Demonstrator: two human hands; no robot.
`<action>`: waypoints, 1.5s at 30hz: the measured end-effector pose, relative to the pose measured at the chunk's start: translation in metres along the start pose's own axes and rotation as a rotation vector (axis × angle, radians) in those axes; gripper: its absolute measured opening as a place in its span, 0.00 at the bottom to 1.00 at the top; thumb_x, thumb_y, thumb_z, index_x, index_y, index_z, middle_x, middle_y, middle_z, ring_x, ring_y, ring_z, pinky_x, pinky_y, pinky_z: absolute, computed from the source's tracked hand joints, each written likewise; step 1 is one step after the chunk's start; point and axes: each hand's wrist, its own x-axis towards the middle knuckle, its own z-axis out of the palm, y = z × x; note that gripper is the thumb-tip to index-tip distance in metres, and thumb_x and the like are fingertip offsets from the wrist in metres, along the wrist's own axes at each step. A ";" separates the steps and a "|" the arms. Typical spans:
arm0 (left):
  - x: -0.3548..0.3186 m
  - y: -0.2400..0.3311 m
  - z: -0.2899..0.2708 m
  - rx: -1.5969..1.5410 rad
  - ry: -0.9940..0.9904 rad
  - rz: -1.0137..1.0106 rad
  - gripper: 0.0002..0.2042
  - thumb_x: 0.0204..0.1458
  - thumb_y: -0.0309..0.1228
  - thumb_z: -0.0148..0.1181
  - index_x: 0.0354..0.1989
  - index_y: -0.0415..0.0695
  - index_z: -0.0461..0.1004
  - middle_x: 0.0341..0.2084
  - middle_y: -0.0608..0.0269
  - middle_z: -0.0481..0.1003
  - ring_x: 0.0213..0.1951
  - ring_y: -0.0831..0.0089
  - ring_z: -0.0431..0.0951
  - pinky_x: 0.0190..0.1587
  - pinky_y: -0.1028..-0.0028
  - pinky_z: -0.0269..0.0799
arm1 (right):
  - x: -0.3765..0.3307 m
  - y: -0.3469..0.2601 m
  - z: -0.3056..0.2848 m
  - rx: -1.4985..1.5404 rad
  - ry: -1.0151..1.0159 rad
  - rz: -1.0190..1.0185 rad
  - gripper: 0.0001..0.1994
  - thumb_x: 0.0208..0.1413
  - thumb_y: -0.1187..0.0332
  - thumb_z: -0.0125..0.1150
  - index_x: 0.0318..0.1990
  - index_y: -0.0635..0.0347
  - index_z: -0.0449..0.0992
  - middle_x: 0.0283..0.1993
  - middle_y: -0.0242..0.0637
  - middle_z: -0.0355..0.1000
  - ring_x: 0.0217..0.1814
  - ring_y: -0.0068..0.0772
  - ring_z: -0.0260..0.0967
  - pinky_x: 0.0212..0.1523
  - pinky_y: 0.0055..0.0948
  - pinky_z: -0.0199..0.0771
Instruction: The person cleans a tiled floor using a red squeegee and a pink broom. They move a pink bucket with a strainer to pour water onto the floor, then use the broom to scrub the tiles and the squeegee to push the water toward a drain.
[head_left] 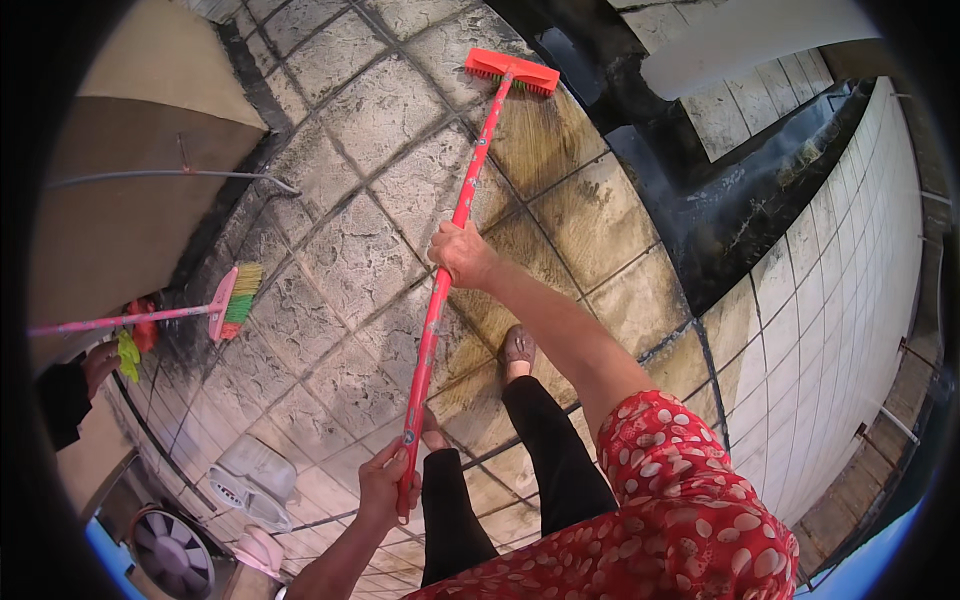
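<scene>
A long-handled scrub brush (pixel 430 335) with a red patterned pole slants away from me. Its wide red head (pixel 512 70) rests bristles-down on the tiled floor at the far end. My right hand (pixel 462 254) is wrapped round the middle of the pole. Lower down, my left hand (pixel 384 482) grips the pole near its end. Around the brush head, the tiles (pixel 545 140) are brown and wet-looking; those to the left are paler, with dark joints.
A multicoloured broom (pixel 237 300) with a pink handle lies left, near another person's hand (pixel 100 365). Beyond it runs a grey hose (pixel 170 176). A dark water channel (pixel 700 215) borders the floor at right. A white plastic container (pixel 252 480) and a fan (pixel 172 553) stand lower left.
</scene>
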 end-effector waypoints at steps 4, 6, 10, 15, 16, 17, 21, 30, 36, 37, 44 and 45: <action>-0.004 0.026 0.052 0.033 -0.085 -0.017 0.19 0.56 0.36 0.47 0.55 0.44 0.61 0.12 0.63 0.67 0.10 0.77 0.65 0.12 0.79 0.61 | 0.009 0.053 -0.038 -0.059 0.122 -0.006 0.09 0.31 0.64 0.62 0.21 0.54 0.69 0.29 0.31 0.62 0.41 0.34 0.59 0.33 0.37 0.56; -0.045 -0.034 0.016 0.042 -0.070 -0.161 0.19 0.56 0.35 0.46 0.55 0.43 0.61 0.12 0.63 0.67 0.10 0.76 0.65 0.12 0.79 0.61 | -0.060 -0.026 -0.016 0.174 0.078 0.032 0.11 0.27 0.67 0.64 0.21 0.54 0.68 0.29 0.32 0.61 0.41 0.35 0.60 0.33 0.38 0.55; -0.152 -0.086 -0.028 0.248 0.017 -0.254 0.18 0.55 0.32 0.47 0.53 0.41 0.62 0.13 0.63 0.68 0.11 0.76 0.66 0.13 0.77 0.62 | -0.203 -0.202 -0.028 0.488 -0.120 0.245 0.09 0.28 0.66 0.61 0.21 0.53 0.68 0.28 0.31 0.60 0.38 0.37 0.59 0.35 0.44 0.56; -0.138 -0.053 -0.003 0.166 0.181 -0.291 0.16 0.53 0.29 0.50 0.51 0.41 0.66 0.14 0.63 0.69 0.13 0.76 0.68 0.15 0.76 0.65 | -0.154 -0.126 -0.014 0.356 0.100 0.081 0.09 0.29 0.64 0.60 0.19 0.53 0.67 0.27 0.31 0.61 0.37 0.38 0.59 0.34 0.45 0.56; -0.118 -0.030 0.007 0.178 0.158 -0.252 0.16 0.53 0.28 0.50 0.50 0.41 0.67 0.14 0.63 0.70 0.13 0.76 0.68 0.15 0.75 0.65 | -0.126 -0.085 -0.014 0.304 0.102 0.095 0.10 0.30 0.64 0.61 0.19 0.53 0.67 0.27 0.31 0.61 0.37 0.37 0.60 0.33 0.44 0.56; -0.098 -0.010 0.020 0.176 0.109 -0.159 0.17 0.54 0.30 0.48 0.53 0.41 0.63 0.13 0.62 0.68 0.11 0.76 0.66 0.13 0.77 0.62 | -0.094 -0.051 -0.029 0.227 0.144 0.097 0.10 0.30 0.65 0.62 0.20 0.54 0.67 0.27 0.31 0.62 0.38 0.36 0.60 0.33 0.41 0.55; -0.092 0.032 0.058 0.180 -0.017 -0.075 0.20 0.56 0.32 0.45 0.57 0.43 0.59 0.12 0.60 0.67 0.09 0.76 0.64 0.11 0.79 0.59 | -0.066 -0.004 -0.056 0.166 0.291 0.086 0.10 0.29 0.66 0.63 0.19 0.54 0.67 0.27 0.30 0.63 0.38 0.34 0.60 0.34 0.37 0.55; -0.154 0.022 -0.045 0.676 0.014 -0.110 0.15 0.53 0.26 0.50 0.50 0.44 0.68 0.15 0.71 0.68 0.14 0.84 0.64 0.16 0.84 0.57 | -0.172 -0.199 -0.012 0.349 0.224 0.381 0.10 0.28 0.64 0.61 0.20 0.52 0.66 0.26 0.29 0.60 0.38 0.33 0.59 0.34 0.43 0.53; -0.058 0.115 -0.007 0.918 -0.310 -0.077 0.17 0.55 0.35 0.47 0.53 0.45 0.65 0.12 0.70 0.65 0.11 0.84 0.62 0.13 0.83 0.57 | -0.134 -0.081 -0.011 -0.001 0.381 0.674 0.10 0.26 0.65 0.61 0.19 0.52 0.65 0.26 0.31 0.61 0.36 0.36 0.59 0.30 0.38 0.53; -0.060 0.119 -0.035 0.903 -0.287 -0.079 0.18 0.55 0.35 0.47 0.53 0.45 0.64 0.12 0.70 0.66 0.11 0.84 0.62 0.13 0.83 0.57 | -0.127 -0.090 -0.006 -0.016 0.401 0.705 0.10 0.27 0.65 0.61 0.19 0.52 0.65 0.26 0.31 0.61 0.37 0.36 0.59 0.30 0.38 0.53; -0.120 0.161 -0.266 0.998 -0.021 -0.176 0.16 0.54 0.32 0.50 0.50 0.41 0.68 0.11 0.71 0.64 0.11 0.84 0.60 0.13 0.83 0.55 | 0.034 -0.400 0.058 0.528 0.351 0.633 0.08 0.32 0.71 0.59 0.20 0.53 0.64 0.27 0.32 0.56 0.39 0.34 0.56 0.30 0.39 0.53; -0.118 0.166 -0.271 1.025 -0.030 -0.184 0.16 0.54 0.32 0.50 0.50 0.41 0.67 0.11 0.71 0.64 0.11 0.84 0.60 0.13 0.83 0.55 | 0.036 -0.404 0.066 0.523 0.383 0.641 0.08 0.31 0.71 0.59 0.20 0.54 0.64 0.27 0.32 0.56 0.38 0.34 0.56 0.31 0.41 0.54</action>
